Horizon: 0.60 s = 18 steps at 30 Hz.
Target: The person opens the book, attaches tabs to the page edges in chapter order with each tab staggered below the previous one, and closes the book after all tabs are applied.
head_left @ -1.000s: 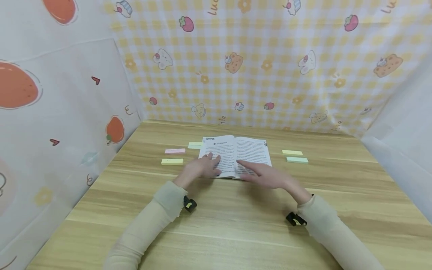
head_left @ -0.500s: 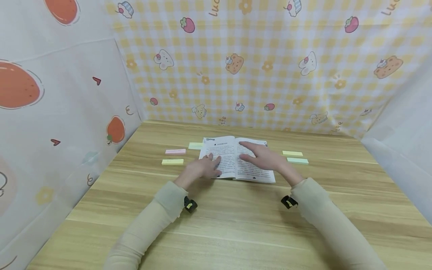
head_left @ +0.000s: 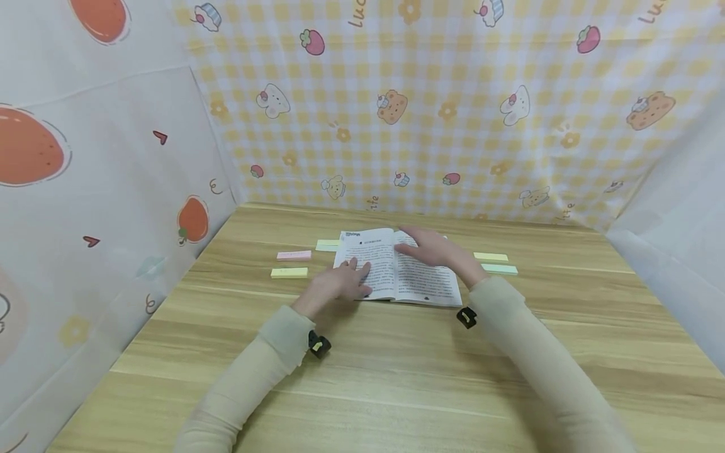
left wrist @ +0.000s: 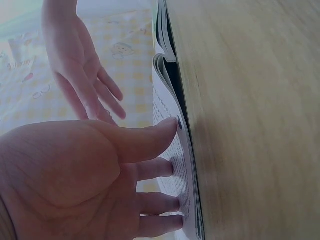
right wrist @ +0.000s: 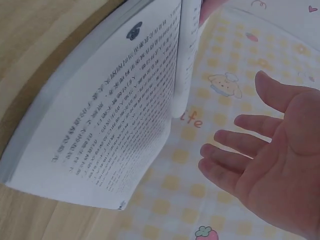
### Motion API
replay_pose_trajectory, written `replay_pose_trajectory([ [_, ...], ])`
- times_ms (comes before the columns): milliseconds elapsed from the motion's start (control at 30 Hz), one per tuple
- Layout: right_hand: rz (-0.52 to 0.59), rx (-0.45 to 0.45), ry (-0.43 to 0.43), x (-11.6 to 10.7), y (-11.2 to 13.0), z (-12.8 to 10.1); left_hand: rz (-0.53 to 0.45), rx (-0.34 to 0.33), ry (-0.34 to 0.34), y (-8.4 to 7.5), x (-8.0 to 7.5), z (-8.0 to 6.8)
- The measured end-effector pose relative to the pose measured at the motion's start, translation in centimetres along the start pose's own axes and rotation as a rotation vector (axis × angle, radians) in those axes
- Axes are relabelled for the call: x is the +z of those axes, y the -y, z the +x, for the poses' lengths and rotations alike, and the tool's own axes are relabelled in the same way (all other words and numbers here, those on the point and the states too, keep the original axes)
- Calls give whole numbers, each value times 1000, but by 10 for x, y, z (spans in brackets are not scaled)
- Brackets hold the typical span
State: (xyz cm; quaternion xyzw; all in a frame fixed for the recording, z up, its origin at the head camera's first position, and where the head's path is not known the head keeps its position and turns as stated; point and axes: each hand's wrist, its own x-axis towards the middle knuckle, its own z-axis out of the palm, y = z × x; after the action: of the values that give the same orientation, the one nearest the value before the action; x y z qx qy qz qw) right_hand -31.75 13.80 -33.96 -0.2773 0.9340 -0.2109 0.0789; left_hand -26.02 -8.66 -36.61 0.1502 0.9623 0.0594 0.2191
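Open book (head_left: 396,267), lying flat near the middle of the wooden counter (head_left: 396,377), printed pages up. Left hand (head_left: 337,283) resting on the lower part of the left page, fingers (left wrist: 160,167) straight and pressed flat against the paper, thumb stretched along the page edge, nothing gripped. Right hand (head_left: 433,248) spread above the upper part of the right page, fingers (right wrist: 227,145) extended and slightly apart, palm toward the paper and clear of it in the right wrist view, nothing held. Left of the book: a pink sticky-note pad (head_left: 294,255), a yellow pad (head_left: 289,272) and a pale green pad (head_left: 327,245) just beside the top corner. Right of the book: a yellow strip pad (head_left: 491,257) and a green strip pad (head_left: 500,269). Behind: a checked curtain (head_left: 453,113) with cartoon prints.
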Motion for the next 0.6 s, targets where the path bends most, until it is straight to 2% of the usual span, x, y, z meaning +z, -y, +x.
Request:
replay_pose_trajectory([
  [233,11,66,45,-2,-2,18,-4,10,6,1,0,0],
  [600,20,100,68,14,-9,35,-2,25,11,4,1,2],
])
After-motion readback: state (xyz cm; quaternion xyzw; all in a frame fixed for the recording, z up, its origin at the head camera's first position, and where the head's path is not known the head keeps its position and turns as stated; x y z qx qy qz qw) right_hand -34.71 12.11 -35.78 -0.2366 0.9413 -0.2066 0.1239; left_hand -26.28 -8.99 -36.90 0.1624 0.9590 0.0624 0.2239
